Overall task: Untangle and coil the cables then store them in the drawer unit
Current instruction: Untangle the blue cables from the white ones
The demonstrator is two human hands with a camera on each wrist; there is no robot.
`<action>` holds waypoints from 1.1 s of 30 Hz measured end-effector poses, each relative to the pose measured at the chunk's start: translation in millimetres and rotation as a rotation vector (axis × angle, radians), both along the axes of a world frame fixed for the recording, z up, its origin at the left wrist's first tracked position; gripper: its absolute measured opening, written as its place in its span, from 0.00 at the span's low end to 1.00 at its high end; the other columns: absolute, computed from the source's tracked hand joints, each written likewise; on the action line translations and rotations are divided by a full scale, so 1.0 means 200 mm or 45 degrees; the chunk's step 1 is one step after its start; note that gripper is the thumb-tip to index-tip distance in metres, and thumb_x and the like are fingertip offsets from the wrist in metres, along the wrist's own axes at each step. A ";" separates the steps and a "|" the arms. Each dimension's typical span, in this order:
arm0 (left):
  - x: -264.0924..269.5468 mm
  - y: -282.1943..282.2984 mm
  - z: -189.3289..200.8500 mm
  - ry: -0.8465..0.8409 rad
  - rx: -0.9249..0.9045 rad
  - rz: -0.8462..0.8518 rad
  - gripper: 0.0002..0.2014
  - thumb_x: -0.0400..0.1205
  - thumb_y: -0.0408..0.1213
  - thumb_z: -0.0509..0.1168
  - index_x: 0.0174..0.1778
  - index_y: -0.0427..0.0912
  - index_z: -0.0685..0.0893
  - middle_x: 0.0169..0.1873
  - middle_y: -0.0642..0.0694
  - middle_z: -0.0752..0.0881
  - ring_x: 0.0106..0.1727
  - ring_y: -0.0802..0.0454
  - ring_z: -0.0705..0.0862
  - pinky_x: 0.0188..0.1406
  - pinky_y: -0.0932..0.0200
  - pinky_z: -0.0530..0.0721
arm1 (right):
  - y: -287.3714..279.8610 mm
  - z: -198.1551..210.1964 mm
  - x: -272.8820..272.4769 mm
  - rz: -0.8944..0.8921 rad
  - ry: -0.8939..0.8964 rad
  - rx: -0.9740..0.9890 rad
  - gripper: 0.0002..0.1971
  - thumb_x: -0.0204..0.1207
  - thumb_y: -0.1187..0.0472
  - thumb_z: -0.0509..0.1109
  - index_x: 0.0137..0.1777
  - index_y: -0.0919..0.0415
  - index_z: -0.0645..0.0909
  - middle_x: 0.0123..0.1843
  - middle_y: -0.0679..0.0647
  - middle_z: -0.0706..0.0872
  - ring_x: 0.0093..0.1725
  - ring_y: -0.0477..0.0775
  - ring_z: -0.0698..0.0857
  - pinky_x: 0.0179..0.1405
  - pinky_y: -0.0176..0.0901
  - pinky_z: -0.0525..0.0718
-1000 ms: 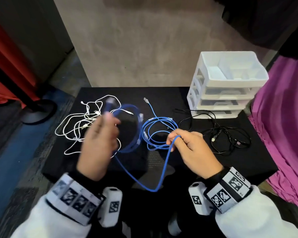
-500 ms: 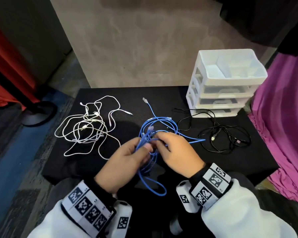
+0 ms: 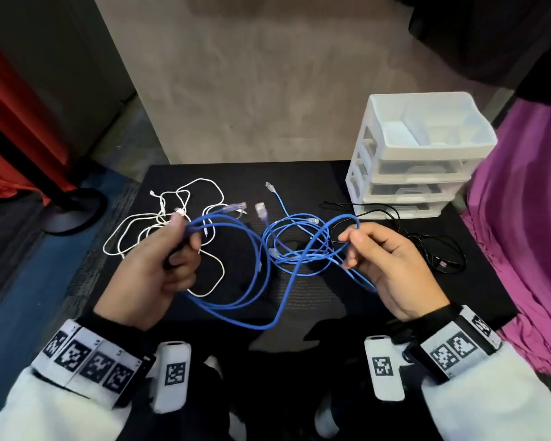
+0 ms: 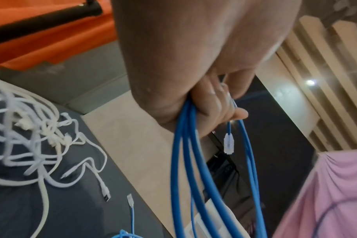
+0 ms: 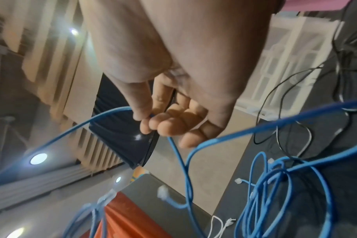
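Blue cable (image 3: pixel 269 275): sagging between raised hands above the near table (image 3: pixel 315 300), being drawn apart for coiling. Left hand (image 3: pixel 159 265) is fisting gathered loops; right hand (image 3: pixel 392 265) is pinching one strand, other fingers relaxed. Drawer unit (image 3: pixel 420 160) is waiting far right.

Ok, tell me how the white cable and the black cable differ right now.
The white cable lies tangled on the table's left side, beside the left hand; the black cable lies on the right, in front of the drawer unit. The white one stands out against the black tabletop; the black one nearly blends in. Neither is held or coiled.
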State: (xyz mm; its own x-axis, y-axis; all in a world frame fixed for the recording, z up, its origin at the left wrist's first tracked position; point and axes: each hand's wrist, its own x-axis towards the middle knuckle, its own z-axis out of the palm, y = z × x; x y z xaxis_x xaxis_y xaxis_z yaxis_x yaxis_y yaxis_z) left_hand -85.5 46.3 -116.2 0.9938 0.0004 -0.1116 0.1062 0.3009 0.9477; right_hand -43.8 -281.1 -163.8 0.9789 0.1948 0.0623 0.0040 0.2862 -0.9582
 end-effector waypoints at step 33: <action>0.17 -0.50 -0.22 -0.477 0.570 -0.206 0.12 0.91 0.45 0.57 0.47 0.45 0.79 0.30 0.63 0.79 0.29 0.66 0.74 0.33 0.73 0.72 | 0.10 0.02 0.00 0.113 0.046 -0.233 0.19 0.94 0.65 0.56 0.79 0.50 0.78 0.71 0.56 0.88 0.49 0.62 0.89 0.48 0.61 0.90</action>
